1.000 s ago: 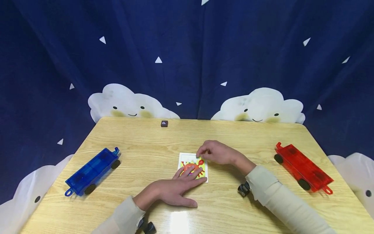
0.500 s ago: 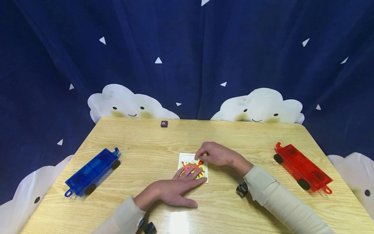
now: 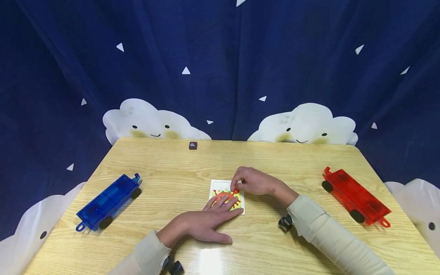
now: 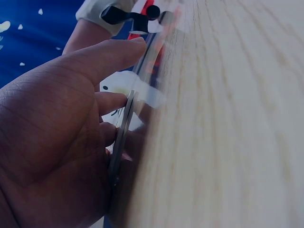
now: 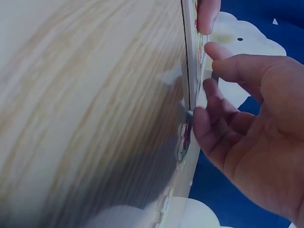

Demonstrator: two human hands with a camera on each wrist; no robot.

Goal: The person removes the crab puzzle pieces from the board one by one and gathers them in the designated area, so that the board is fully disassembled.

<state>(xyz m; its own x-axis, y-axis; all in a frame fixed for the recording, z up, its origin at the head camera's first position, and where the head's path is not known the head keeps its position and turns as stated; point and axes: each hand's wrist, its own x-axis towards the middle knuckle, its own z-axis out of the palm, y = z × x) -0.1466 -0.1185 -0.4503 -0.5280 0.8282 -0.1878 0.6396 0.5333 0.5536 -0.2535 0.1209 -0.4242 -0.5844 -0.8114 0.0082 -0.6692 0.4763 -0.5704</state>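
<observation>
A small square jigsaw puzzle [image 3: 223,195] with a white border and a red crab lies mid-table; a white band shows along its far side. Across its near part, my left hand [image 3: 207,225] rests flat, fingers spread and thumb out to the side. From the right, my right hand [image 3: 253,181] bends over the far right corner. Its thumb and forefinger pinch at a puzzle piece [image 3: 236,191] with the crab's red claw, partly covered by the fingertips. In the right wrist view, the puzzle's edge [image 5: 189,61] stands just beside those fingers.
At left stands a blue toy wagon [image 3: 107,202], at right a red one [image 3: 357,198]. A small dark cube [image 3: 193,145] marked P sits near the far edge. Loose flat pieces [image 5: 182,141] lie past the puzzle in the right wrist view. A dark blue curtain [image 3: 220,57] hangs behind.
My right hand has shifted slightly toward me and its fingertips now cover part of the red claw. The left hand stays in place on the puzzle.
</observation>
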